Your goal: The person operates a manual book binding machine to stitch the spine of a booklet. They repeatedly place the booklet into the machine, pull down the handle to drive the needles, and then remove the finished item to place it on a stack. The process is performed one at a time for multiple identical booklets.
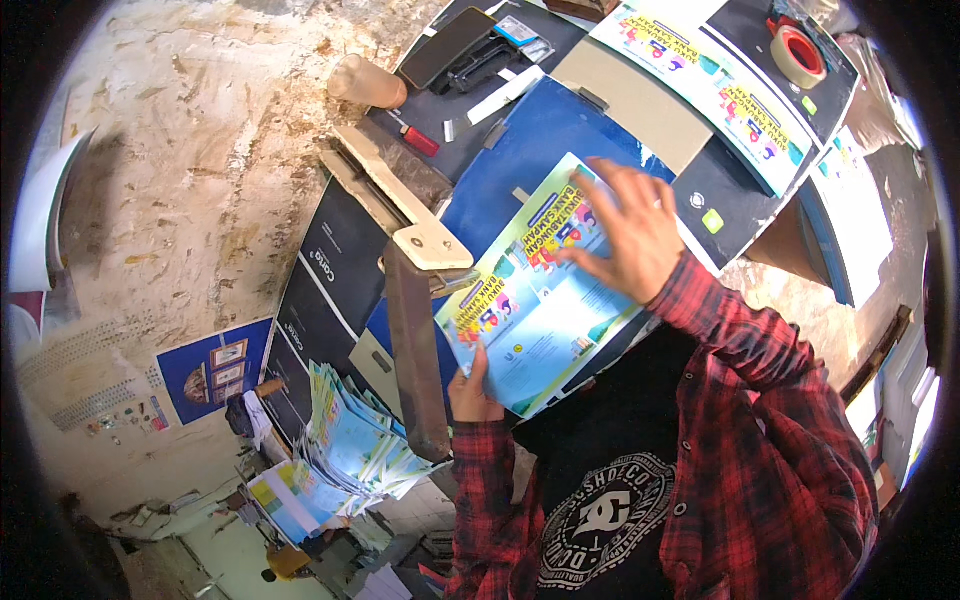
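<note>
A glossy printed sheet point(545, 310) in light blue, green and yellow, with bright cartoon pictures, lies tilted over a blue board point(560, 140) on the worktable. My left hand point(477, 392) grips its lower left edge, thumb on top and fingers underneath. Over the sheet's upper right edge is my right hand point(632, 230), its fingers spread and thumb apart, resting on or just above the paper. Beside the sheet's left corner stands a wooden-topped device point(430, 245) with a long brown bar point(415, 350); the sheet's corner is close to it.
More printed sheets point(715, 90) are stacked at the upper right, near a tape roll point(798, 55). A plastic cup point(367, 82), a red lighter point(420, 141) and a black stapler point(485, 62) are at the far side. Several loose sheets point(360, 440) are piled at lower left.
</note>
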A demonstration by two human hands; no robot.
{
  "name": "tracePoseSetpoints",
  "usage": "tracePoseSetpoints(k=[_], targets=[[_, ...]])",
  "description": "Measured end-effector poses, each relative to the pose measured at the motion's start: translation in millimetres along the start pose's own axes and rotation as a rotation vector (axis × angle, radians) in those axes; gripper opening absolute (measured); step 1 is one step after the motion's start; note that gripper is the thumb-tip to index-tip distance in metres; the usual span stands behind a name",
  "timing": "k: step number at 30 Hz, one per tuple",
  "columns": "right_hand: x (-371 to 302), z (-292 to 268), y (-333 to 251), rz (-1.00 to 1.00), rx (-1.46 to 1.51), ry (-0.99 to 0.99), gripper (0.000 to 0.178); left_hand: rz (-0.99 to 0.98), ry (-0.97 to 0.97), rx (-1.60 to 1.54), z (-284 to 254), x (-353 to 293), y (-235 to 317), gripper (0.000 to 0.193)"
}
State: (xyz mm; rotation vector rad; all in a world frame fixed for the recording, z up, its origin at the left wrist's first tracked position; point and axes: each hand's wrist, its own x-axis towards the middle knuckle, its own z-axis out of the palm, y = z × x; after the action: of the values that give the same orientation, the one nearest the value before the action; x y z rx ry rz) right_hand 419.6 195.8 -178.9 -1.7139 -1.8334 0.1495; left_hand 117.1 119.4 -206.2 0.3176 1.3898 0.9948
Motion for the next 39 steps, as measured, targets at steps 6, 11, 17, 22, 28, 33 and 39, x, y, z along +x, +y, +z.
tracePoseSetpoints(k=[6,11,17,22,28,33,39], targets=[[-8.6,-0.4,26.8,0.322,0.237,-0.225,0.075,0.049,0.009,0.046,-6.6,2.7,-15.7,0.040],[-3.3,2.6,15.4,0.148,0.259,-0.087,0.078,0.175,-0.007,0.145,-16.2,7.1,0.6,0.039],[3.3,28.4,11.8,0.093,0.016,-0.031,0.066,0.161,-0.113,0.003,-18.9,15.5,11.4,0.045],[8.9,63.8,8.8,-0.034,-0.172,-0.029,0.044,0.096,-0.184,0.026,2.3,52.2,24.1,0.049],[25.6,81.1,1.8,0.011,-0.036,-0.054,0.064,0.008,-0.263,-0.022,20.3,77.4,27.7,0.049],[23.2,94.4,-9.9,-0.043,0.009,-0.063,0.067,-0.110,-0.138,0.194,-11.1,58.4,53.9,0.046],[31.4,84.1,10.5,-0.002,-0.034,-0.094,0.066,-0.095,-0.002,0.235,20.9,71.2,45.1,0.040]])
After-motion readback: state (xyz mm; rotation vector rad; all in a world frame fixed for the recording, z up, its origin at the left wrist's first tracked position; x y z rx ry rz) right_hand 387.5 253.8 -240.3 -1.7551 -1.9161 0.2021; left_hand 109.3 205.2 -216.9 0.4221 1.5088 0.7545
